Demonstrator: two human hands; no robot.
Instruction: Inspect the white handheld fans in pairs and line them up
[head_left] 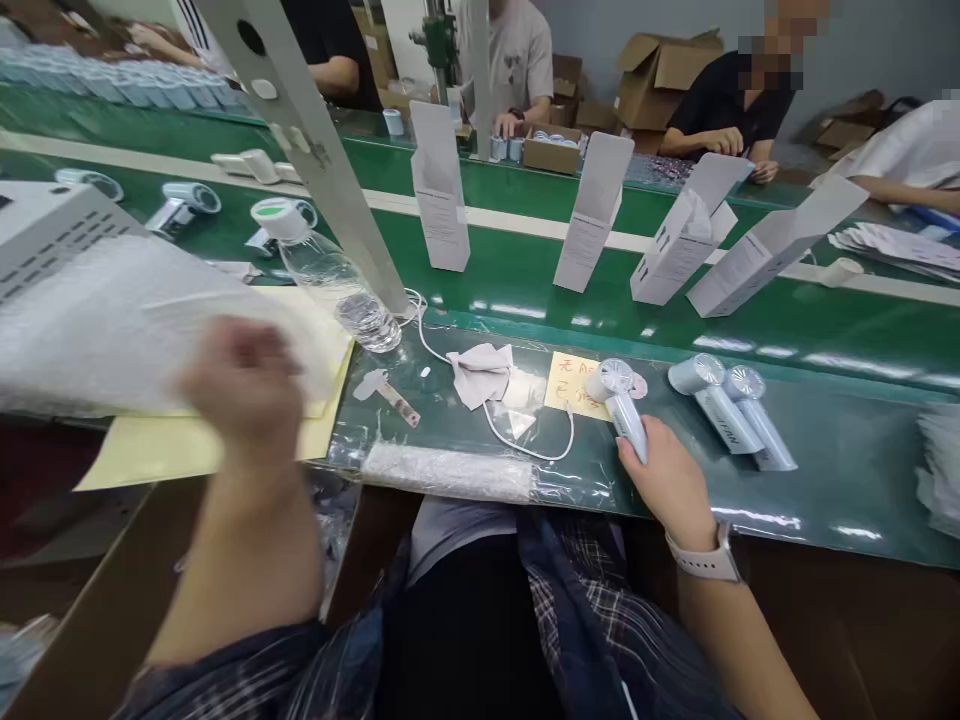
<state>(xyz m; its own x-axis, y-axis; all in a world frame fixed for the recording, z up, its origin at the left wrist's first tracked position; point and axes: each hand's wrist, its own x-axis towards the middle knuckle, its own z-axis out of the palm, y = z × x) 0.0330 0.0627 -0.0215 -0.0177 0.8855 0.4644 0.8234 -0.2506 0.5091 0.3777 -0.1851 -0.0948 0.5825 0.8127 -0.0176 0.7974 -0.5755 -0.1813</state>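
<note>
My right hand (671, 480) is closed around the handle of a small light-blue handheld fan (628, 425), its round head over a yellow note (574, 383) with red handwriting. Right of it, two more handheld fans (718, 405) lie side by side on the green bench. My left hand (244, 385) is a motion-blurred fist above a stack of clear plastic bags (82, 330); whatever its fingers hold is hidden by the blur. Yellow sheets (150, 455) lie beneath the bags. A white cable (517, 447) and a grey cloth (480, 375) rest between my hands.
A water bottle (337, 275) leans beside a metal post (322, 150). Several open white boxes (439, 205) stand on the green conveyor belt (510, 245). More fans (184, 205) lie at left. A bubble-wrap roll (450, 473) lines the front edge. Co-workers sit across.
</note>
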